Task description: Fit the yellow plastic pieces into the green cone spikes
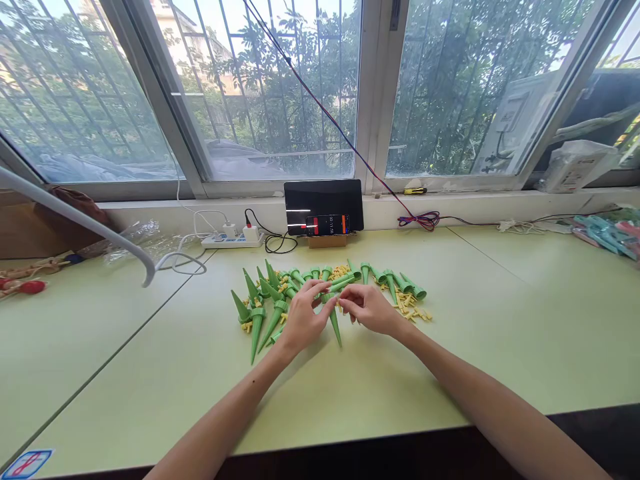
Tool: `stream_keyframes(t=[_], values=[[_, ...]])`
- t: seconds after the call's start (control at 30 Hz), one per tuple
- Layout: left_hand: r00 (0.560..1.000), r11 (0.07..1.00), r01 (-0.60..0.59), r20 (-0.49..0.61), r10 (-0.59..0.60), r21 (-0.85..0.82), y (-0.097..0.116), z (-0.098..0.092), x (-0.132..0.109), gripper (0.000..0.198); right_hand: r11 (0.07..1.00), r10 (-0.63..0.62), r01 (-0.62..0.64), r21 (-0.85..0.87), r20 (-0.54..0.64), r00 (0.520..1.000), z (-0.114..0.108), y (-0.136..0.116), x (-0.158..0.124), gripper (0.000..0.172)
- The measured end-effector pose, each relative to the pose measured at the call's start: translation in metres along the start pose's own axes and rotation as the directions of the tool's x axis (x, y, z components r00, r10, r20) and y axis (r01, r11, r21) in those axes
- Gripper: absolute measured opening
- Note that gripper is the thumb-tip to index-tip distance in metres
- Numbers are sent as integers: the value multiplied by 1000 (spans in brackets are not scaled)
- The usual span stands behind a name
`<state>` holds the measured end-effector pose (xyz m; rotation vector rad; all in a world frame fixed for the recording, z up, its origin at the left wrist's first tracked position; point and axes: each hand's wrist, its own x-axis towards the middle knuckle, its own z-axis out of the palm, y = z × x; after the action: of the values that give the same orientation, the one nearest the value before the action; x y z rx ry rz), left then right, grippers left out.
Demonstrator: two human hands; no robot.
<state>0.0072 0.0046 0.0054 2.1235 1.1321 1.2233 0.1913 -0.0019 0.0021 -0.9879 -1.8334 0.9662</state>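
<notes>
Several green plastic plant-watering spikes point(256, 330) lie in a heap across the table, with small yellow T-shaped pieces point(407, 308) scattered among them. My left hand point(307, 317) is closed at the near side of the heap, thumb and fingers around a green spike point(334, 323) whose tip points down toward me. Close beside it, my right hand point(369, 308) pinches thumb and forefinger together at the spike's upper end. Whatever sits in that pinch is too small to make out. Another green spike point(343, 283) lies just beyond my fingertips.
Behind the heap, a phone point(327, 225) leans on a dark tablet point(324, 193). A power strip point(233, 240) with cables stands at back left. A white curved tube point(80, 213) crosses the left side. Bundled cable point(420, 220) and colourful plastic items point(607, 233) lie at right.
</notes>
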Motion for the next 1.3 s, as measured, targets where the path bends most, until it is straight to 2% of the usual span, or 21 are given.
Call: stream_keyframes(t=[0.27,0.37,0.53,0.7,0.93,1.3], values=[[990,965,143,31,-139,-222,-1,-2,2,29,999,3,-3,43,-3,1000,1,-2,0,26],[984,953,178,32,-176,-247,1,-3,2,31,999,-3,4,53,-12,1000,1,-4,0,27],[991,971,133,15,-133,-199,4,-3,0,38,996,-23,27,85,-52,998,1,-7,-1,26],[982,958,160,140,-129,-239,11,-4,-2,47,993,-27,37,108,-88,996,1,-6,0,25],[979,934,164,167,-115,-319,14,-7,-1,36,986,-35,47,158,-75,997,2,-3,2,25],[963,887,255,179,-199,-386,27,-12,0,34,971,-21,33,238,-56,998,1,-7,1,25]])
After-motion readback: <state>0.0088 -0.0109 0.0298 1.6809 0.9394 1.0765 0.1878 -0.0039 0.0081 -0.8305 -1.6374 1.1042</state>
